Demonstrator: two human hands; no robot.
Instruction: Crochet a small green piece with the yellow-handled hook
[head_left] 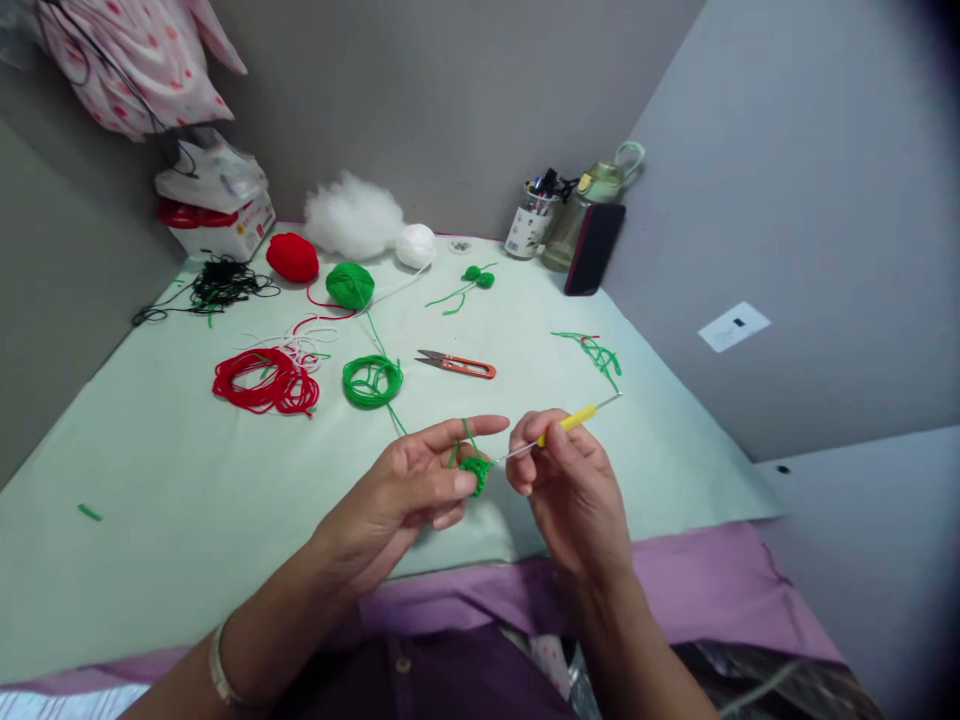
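My left hand pinches a small green crochet piece between thumb and fingers, with green yarn looped over the raised index finger. My right hand grips a crochet hook with a yellow handle; its metal tip points into the green piece. Both hands hover above the near edge of the pale green table cover. The green yarn runs back from the piece to a loose green coil.
Orange-handled snips lie behind the hands. Red yarn coil, red ball, green ball, white ball, stuffing, black yarn, green scraps, jar, bottle, phone, box.
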